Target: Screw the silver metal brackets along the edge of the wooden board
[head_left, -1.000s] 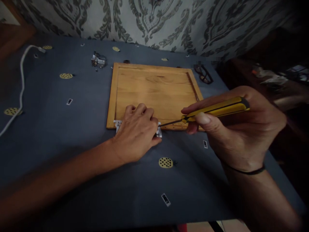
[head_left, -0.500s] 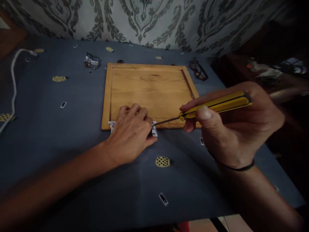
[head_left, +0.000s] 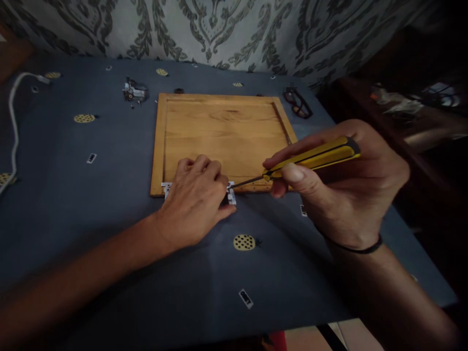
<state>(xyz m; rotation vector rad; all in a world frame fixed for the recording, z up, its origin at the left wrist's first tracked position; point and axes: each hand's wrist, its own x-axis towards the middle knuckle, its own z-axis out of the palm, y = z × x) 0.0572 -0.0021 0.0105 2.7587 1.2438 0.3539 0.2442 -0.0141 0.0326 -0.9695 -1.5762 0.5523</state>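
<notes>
A wooden panel (head_left: pixel 223 131) with a raised frame lies flat on the table. At its near edge is a silver metal fitting (head_left: pixel 231 195), possibly a hinge, mostly covered by my left hand (head_left: pixel 195 202). The left fingers are curled over the fitting, with the thumb along its near side. My right hand (head_left: pixel 340 190) grips a yellow-and-black screwdriver (head_left: pixel 314 157) between thumb and fingers. Its shaft slants down to the left, and the tip meets the right end of the fitting. Whether a screw sits under the tip cannot be made out.
A dark blue cloth (head_left: pixel 120 292) with pineapple prints covers the table. Small metal hardware (head_left: pixel 134 91) lies behind the panel on the left, and eyeglasses (head_left: pixel 298 103) lie behind it on the right. A white cable (head_left: pixel 13 117) runs along the left side. Patterned fabric (head_left: pixel 219 29) hangs at the back.
The right hand and screwdriver appear somewhat further left, the handle end most of all. The tip stays at the fitting. The whole view has shifted slightly; the left hand keeps its place on the fitting.
</notes>
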